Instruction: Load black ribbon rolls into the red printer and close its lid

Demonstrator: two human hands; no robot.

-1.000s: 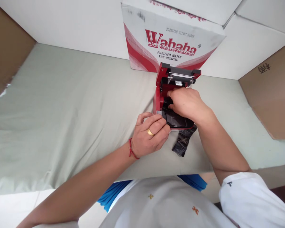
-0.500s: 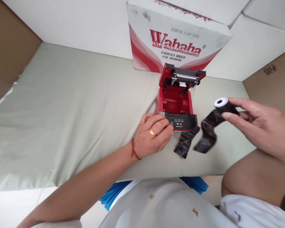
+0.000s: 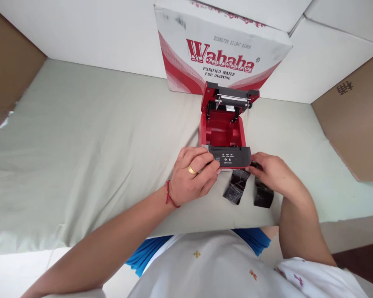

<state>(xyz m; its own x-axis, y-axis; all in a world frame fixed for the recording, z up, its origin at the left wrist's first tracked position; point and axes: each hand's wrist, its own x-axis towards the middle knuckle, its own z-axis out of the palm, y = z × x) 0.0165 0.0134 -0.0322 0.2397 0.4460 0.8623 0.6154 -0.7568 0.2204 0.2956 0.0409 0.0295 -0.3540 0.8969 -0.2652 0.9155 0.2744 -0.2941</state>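
A small red and black label printer [image 3: 225,134] stands on the cloth with its lid raised and its red bay bare. My left hand [image 3: 194,171] has its fingers curled over the printer's front left corner, gripping it. My right hand [image 3: 272,171] is at the front right corner, thumb and fingers closed on a piece of black paper [image 3: 256,165], mostly hidden. One black paper strip [image 3: 236,188] lies on the cloth before the printer. Another black strip [image 3: 263,196] shows just below my right hand. The paper roll itself cannot be made out.
A white and red Wahaha water carton [image 3: 217,49] stands right behind the printer's lid. A brown cardboard box [image 3: 357,120] borders the right side, and another [image 3: 9,62] the left. Pale green cloth [image 3: 90,145] covers the table, wrinkled on the left.
My right hand lifted a black paper roll out of the printer to the right, then came back left and down to the front right corner. My left hand has kept its hold.
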